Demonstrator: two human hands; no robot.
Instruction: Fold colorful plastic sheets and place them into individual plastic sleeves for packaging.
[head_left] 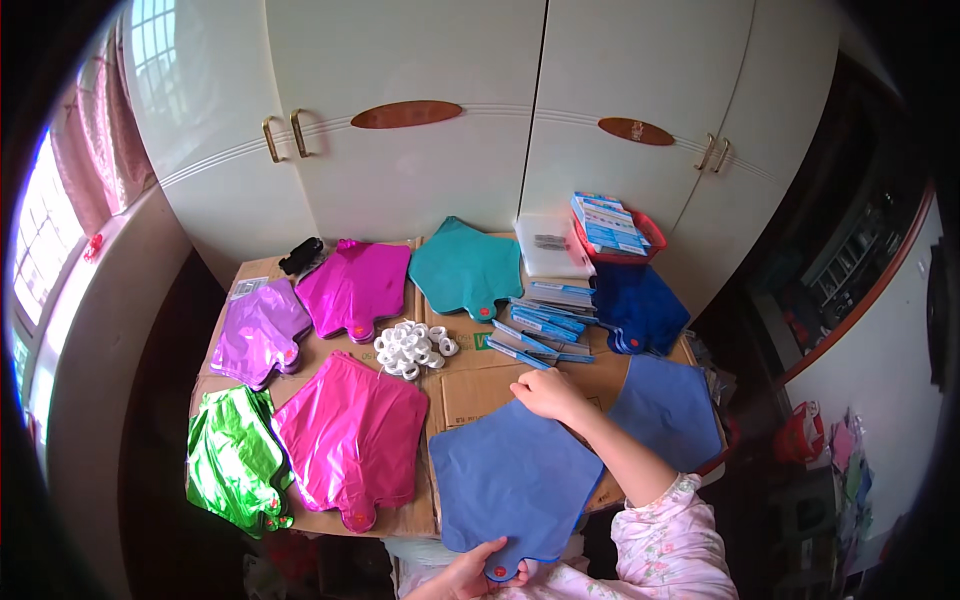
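A flat blue foil balloon (515, 475), shaped like a star with a rounded tab, lies at the front edge of the cardboard in front of me. My left hand (472, 573) grips it by the tab at the bottom, thumb on top beside a red dot. Just past its upper point is my right hand (548, 393), fingers curled together, touching the near end of a stack of thin blue-and-white packets (545, 335). Whether those fingertips pinch a packet or the balloon's tip is hidden. Another blue foil balloon (665, 415) lies to the right of my right forearm.
Flat foil balloons in green (232, 450), pink (350, 430), lilac (258, 328), magenta (355, 285), teal (465, 265) and dark blue (645, 300) spread over the cardboard (475, 385). White rings (408, 350) are heaped mid-table. Behind stand a red basket (655, 235) and white cabinets (420, 60).
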